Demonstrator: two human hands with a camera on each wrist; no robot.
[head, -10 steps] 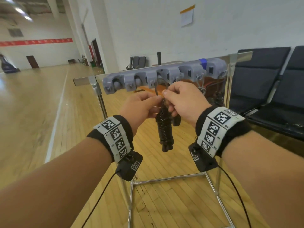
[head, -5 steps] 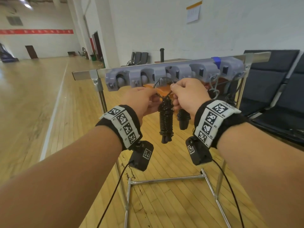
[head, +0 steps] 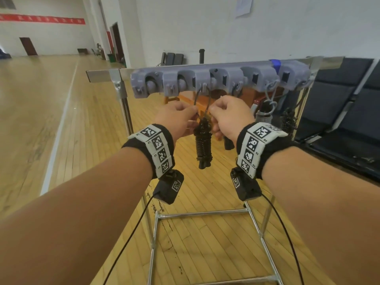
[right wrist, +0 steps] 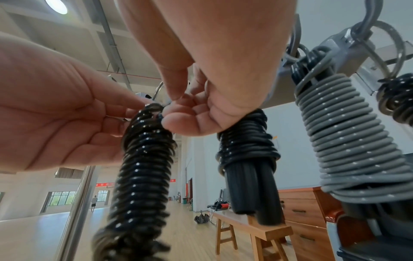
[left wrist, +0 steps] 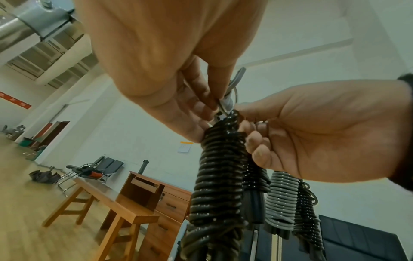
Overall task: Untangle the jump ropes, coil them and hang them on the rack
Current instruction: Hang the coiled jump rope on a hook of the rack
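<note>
Black, tightly wound and glossy, the coiled jump rope bundle [head: 203, 144] hangs straight down below the grey plastic hook rack [head: 220, 79], joined to it by a thin grey loop of its own cord [head: 202, 99] that rises to one of the rack's middle hooks; the loop appears to sit over that hook, though the contact itself is too small to confirm. Both hands stay at the neck of the bundle, just below the rack, probably to keep the loop spread and steady while it seats, so that the coil does not unwind. The left hand [head: 177, 118] has its fingers [left wrist: 201, 98] curled narrow, thumb and forefinger pinching the thin cord where it leaves the top of the coil. The right hand [head: 230, 116] mirrors it from the other side, its fingers [right wrist: 178, 113] drawn close together and pinching the cord at the coil's top, with the lower fingers folded against the windings. Further along the rack on the right-hand side, a second black coiled rope with two black handles [right wrist: 248, 159], a grey coiled rope [right wrist: 348, 137] and another dark coil [head: 287, 120] hang from their own hooks, so the task looks nearly finished. The rack is fixed to a shiny metal frame [head: 152, 233] that stands on the wooden gym floor [head: 41, 120].
</note>
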